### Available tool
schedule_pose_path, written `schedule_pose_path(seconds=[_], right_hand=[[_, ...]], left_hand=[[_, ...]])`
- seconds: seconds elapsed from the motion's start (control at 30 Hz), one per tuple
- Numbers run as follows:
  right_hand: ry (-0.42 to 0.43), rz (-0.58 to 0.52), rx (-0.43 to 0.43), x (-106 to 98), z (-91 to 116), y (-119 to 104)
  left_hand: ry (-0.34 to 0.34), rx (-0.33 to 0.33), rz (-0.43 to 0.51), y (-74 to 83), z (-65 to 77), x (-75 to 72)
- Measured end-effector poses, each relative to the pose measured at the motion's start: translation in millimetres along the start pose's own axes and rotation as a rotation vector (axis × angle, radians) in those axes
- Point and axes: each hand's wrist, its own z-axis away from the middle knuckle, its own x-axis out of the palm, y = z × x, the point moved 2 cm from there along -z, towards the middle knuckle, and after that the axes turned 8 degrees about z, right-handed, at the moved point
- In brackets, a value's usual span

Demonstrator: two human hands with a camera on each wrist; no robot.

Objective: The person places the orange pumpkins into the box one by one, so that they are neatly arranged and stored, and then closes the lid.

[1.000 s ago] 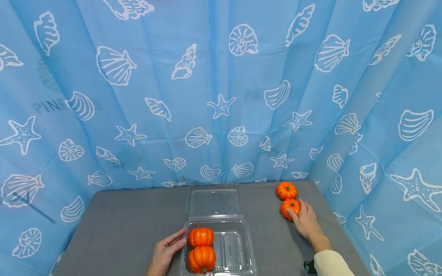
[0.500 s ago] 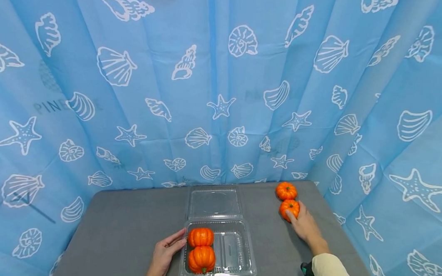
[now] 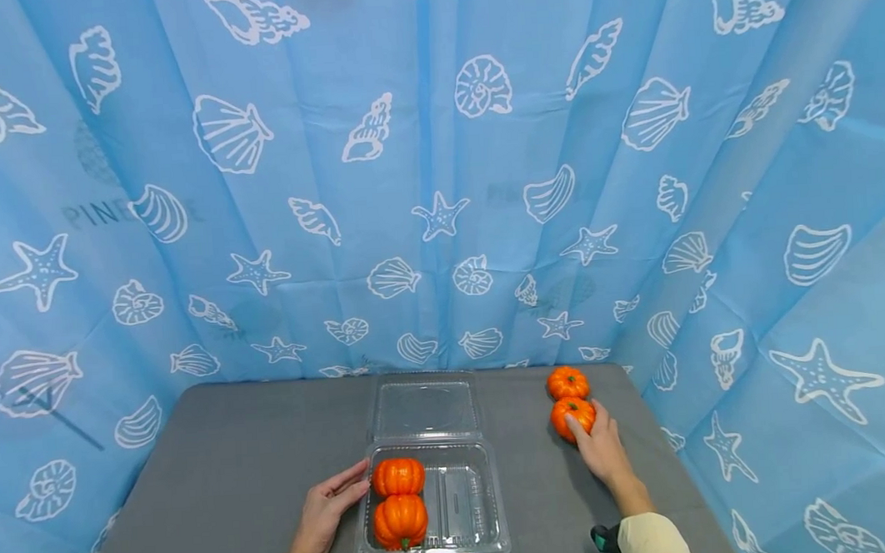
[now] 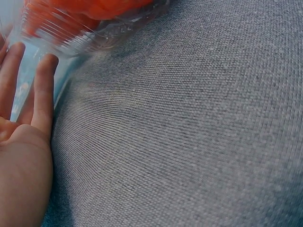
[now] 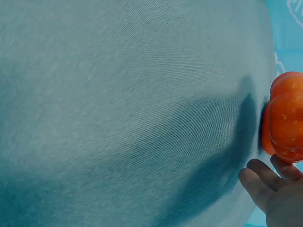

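Two orange toy pumpkins, a far one [image 3: 398, 477] and a near one [image 3: 400, 521], sit in the left half of a clear plastic clamshell box [image 3: 458, 505]. My left hand [image 3: 324, 510] is at the box's left side, its fingertips touching the wall; the left wrist view shows its fingers [image 4: 44, 90] fairly straight. On the right of the table, my right hand [image 3: 604, 450] grips a third pumpkin [image 3: 572, 417] between thumb and fingers. Another pumpkin [image 3: 567, 382] lies right behind that one. In the right wrist view the gripped pumpkin [image 5: 289, 116] is partly cut off by the frame edge.
The box's hinged lid [image 3: 425, 407] lies flat behind it, towards the back edge. A grey cloth [image 3: 271, 452] covers the table. Blue curtains [image 3: 438, 185] with white shells hang behind and at both sides. A dark device [image 3: 605, 538] is at my right wrist.
The head view has shifted slightly, so everything on the table appears a little further left. My right thumb and fingers have settled around the near right pumpkin. The left hand stays put.
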Motion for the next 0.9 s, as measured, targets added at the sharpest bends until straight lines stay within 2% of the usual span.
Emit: schedule_pose_path(seconds=[0.27,0.5,0.9], right_hand=[[0.103,-0.109,-0.083,-2.5,3.4,-21.8],[0.06,-0.118,-0.108,-9.3,4.5,-41.3],[0.056,-0.167,-0.199,-16.9,10.7,-70.9]], left_hand=[[0.009,-0.002,-0.006,-0.3,0.9,-2.9],[-0.001,-0.007,-0.006,0.6,-1.3,0.2],[-0.007,-0.005,-0.025,0.0,-2.3,-1.0]])
